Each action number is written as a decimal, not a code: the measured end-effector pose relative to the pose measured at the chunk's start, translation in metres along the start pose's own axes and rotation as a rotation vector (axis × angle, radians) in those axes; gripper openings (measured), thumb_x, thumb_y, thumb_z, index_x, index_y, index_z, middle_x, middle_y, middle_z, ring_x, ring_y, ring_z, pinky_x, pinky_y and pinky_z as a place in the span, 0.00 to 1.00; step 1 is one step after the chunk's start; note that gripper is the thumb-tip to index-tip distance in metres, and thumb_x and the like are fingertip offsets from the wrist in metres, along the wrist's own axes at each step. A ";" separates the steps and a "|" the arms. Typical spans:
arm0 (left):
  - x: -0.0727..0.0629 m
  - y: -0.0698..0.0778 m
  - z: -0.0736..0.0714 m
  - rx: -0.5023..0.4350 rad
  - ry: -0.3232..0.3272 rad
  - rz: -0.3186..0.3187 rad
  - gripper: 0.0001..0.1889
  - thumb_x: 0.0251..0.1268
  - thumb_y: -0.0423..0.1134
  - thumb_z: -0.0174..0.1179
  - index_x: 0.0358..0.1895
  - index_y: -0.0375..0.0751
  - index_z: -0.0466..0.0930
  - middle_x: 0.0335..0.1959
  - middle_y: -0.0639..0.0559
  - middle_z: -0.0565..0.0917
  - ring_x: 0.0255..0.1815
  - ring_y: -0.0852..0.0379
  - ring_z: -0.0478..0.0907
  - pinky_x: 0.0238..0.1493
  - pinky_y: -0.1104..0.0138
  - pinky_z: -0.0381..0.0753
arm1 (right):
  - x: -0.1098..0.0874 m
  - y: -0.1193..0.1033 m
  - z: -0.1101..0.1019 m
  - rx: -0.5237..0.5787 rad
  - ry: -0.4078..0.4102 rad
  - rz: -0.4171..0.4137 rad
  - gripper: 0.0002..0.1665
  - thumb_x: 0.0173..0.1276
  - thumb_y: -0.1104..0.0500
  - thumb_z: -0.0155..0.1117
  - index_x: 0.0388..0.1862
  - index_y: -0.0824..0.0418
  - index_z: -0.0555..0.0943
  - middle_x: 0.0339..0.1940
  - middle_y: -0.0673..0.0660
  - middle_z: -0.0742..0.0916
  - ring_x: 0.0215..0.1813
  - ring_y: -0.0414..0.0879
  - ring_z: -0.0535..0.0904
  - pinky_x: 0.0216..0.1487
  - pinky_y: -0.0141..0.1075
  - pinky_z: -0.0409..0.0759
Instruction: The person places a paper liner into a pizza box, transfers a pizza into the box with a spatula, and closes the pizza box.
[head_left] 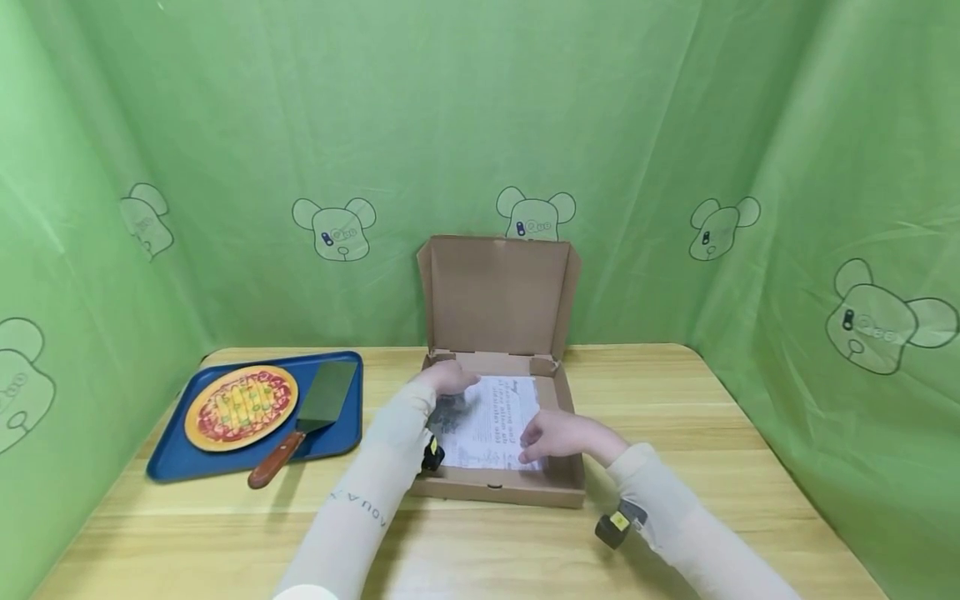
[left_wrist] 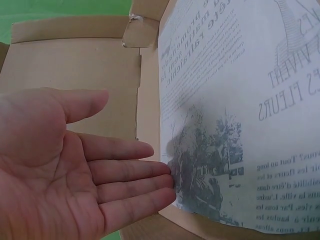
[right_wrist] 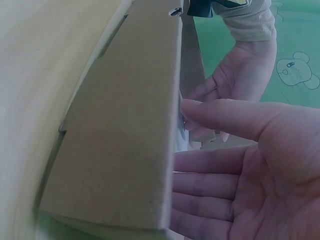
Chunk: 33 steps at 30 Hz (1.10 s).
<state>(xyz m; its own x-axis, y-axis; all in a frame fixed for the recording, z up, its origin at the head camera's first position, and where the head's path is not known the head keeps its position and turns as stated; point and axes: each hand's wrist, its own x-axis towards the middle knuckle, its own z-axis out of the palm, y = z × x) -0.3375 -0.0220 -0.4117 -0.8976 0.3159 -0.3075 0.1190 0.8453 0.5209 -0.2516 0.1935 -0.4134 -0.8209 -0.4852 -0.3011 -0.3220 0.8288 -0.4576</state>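
A brown cardboard pizza box (head_left: 498, 292) stands on the table with its lid raised. Inside lies a sheet of printed paper (head_left: 491, 425), newspaper-like, with text and a picture of trees. My left hand (head_left: 450, 377) is over the box's left side; in the left wrist view its fingers are straight, fingertips right at the paper's edge. My right hand (head_left: 566, 435) reaches over the box's right wall, fingers extended down toward the paper's right edge. In the right wrist view the box wall (right_wrist: 115, 120) hides those fingertips.
On the left, a blue tray (head_left: 168, 450) bears a pizza (head_left: 242, 408) and a metal spatula (head_left: 326, 400) whose wooden handle overhangs the tray's front edge. Green curtains (head_left: 420, 125) with bear drawings enclose the wooden table (head_left: 675, 417) at the back and sides.
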 end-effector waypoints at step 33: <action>-0.065 -0.011 0.008 0.089 -0.044 0.092 0.19 0.68 0.47 0.57 0.19 0.42 0.73 0.16 0.56 0.65 0.17 0.60 0.60 0.20 0.68 0.62 | 0.035 0.018 -0.030 0.000 0.129 0.088 0.25 0.68 0.52 0.60 0.54 0.72 0.80 0.55 0.69 0.84 0.59 0.64 0.79 0.62 0.53 0.77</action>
<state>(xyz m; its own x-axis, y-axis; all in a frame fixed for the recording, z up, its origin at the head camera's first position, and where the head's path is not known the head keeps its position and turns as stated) -0.2775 -0.0483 -0.4039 -0.8621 0.4104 -0.2973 0.2388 0.8464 0.4759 -0.3006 0.2000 -0.4072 -0.8998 -0.3710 -0.2296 -0.2463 0.8663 -0.4345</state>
